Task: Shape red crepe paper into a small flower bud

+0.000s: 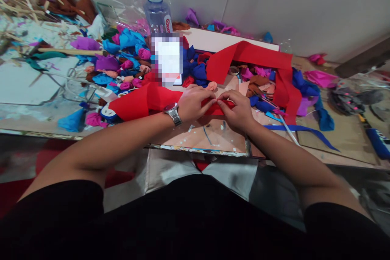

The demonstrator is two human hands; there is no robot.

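Note:
A long red strip of crepe paper or cloth (161,99) lies across the near part of the table. My left hand (192,103), with a metal watch (173,113) on its wrist, pinches a folded part of it. Beside it, my right hand (237,107) pinches the same red material, with both hands' fingertips almost touching. More red strip (258,55) loops over the pile behind my right hand; whether it is one piece with the held part I cannot tell. A peach rolled rosette (211,85) sits just beyond my fingers.
A plastic bottle (158,12) and a blurred, bright phone-like screen (167,59) stand at the back. Colourful rolled pieces (106,63) crowd the left. A blue strip (313,132) and a blue tube-like object (378,142) lie right. Thin sticks (21,4) heap at far left.

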